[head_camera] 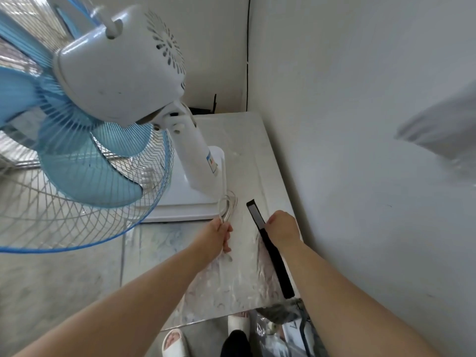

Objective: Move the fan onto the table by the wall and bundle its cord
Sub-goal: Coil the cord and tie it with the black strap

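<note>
The white fan [121, 73] with blue blades and a wire cage stands on its flat base [190, 197] on the pale marbled table [244, 150] by the wall. Its white cord [228, 206] is gathered into loops just in front of the base. My left hand [219, 235] is closed around the looped cord. My right hand [282, 230] holds a long black strap [273, 253] that lies along the table's right side, its far end close to the cord loops.
The white wall [360, 124] runs close along the table's right edge. A black cable [247, 60] goes down the corner. Beyond the table's near edge are my feet in white slippers [175, 341] and a dark wire rack [291, 328].
</note>
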{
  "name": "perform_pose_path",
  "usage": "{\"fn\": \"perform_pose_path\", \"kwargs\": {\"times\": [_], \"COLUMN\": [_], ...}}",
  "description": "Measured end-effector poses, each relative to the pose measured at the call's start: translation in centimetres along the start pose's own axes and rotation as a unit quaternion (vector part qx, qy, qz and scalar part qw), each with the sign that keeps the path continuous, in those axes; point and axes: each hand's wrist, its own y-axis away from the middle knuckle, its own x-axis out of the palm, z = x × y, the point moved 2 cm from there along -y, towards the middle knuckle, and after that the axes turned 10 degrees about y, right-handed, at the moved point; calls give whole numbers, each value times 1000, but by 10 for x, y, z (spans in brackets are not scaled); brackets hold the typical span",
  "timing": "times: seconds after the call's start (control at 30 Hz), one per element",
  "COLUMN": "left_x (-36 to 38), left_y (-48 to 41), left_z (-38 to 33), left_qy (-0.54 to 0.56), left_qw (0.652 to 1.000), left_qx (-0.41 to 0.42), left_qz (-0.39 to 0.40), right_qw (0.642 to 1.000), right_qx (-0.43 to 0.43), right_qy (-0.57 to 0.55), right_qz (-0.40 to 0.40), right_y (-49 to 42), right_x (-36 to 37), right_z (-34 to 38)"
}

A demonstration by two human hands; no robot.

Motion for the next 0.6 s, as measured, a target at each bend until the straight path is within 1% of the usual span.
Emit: {"fn": "perform_pose_path", "kwargs": {"times": [0.07,0.17,0.23,0.27,0.3,0.33,0.37,0.4,0.47,0.5,0.53,0.57,0.6], "left_x": [1,2,2,1,0,-1,-1,-2,-2,-2,-2,-2,-3], "left_y": [1,2,3,4,4,5,5,6,7,7,7,6,6], "left_z": [0,-1,-3,-4,-3,-3,-2,-1,-1,-1,-2,-3,-3], "left_qy": [-1,12,38,49,47,32,14,1,-7,-4,0,4,5], "left_qw": [1000,1000,999,999,999,999,1000,1000,1000,1000,1000,1000,1000], "left_qx": [2,-5,-13,-16,-14,-8,0,6,11,10,7,3,-1], "left_qz": [2,6,7,9,10,9,8,8,5,4,2,2,2], "right_qw": [999,997,987,982,980,983,986,985,962,942,926,920,924], "right_qx": [12,14,31,38,28,-3,-54,-126,-273,-320,-347,-354,-345], "right_qy": [-32,-77,-155,-186,-197,-181,-148,-103,26,95,143,162,158], "right_qz": [-12,8,18,13,-8,-37,-57,-57,1,28,42,44,41], "right_y": [3,5,7,8,10,12,15,17,25,28,30,29,27], "right_x": [3,9,9,7,6,3,0,-1,4,8,12,14,13], "right_z": [-3,-2,-1,-3,-5,-7,-9,-11,-13,-14,-14,-13,-11]}}
